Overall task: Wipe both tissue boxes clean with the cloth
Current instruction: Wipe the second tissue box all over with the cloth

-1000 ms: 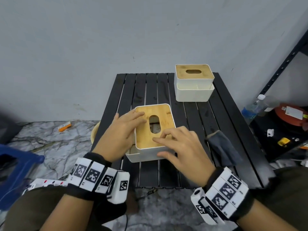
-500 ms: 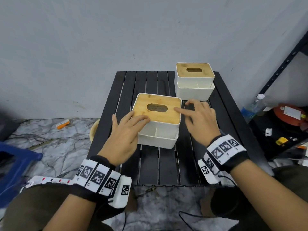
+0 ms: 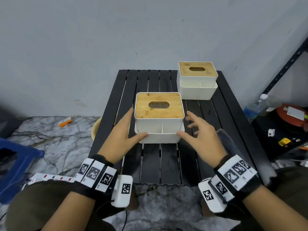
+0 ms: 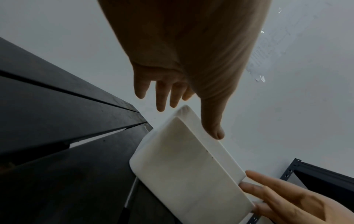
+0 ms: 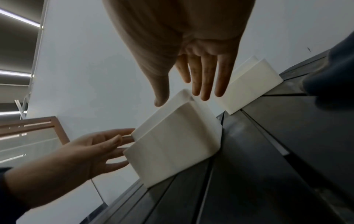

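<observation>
The near tissue box [image 3: 159, 129], white with a bamboo lid [image 3: 159, 105], stands in the middle of the black slatted table [image 3: 150, 160], its tray side towards me. My left hand [image 3: 134, 125] lies along its left side with fingers straight and the thumb on the front left corner. My right hand [image 3: 185, 124] is spread at its right side, with the thumb on the front right corner. The second tissue box [image 3: 197, 90] stands at the back right. The dark grey cloth [image 3: 229, 142] lies on the table behind my right hand. The left wrist view shows the left hand [image 4: 189, 121] over the box [image 4: 184, 166].
A water bottle [image 3: 255, 109], a red round thing [image 3: 293, 114] and small items sit on the floor to the right, beside a black shelf frame [image 3: 286, 64]. A blue stool [image 3: 11, 164] and a power strip [image 3: 50, 177] are at the left. A wall runs behind the table.
The near box went from the table's front edge to the middle and turned with its tray towards me. Both hands left the lid and now flank its sides.
</observation>
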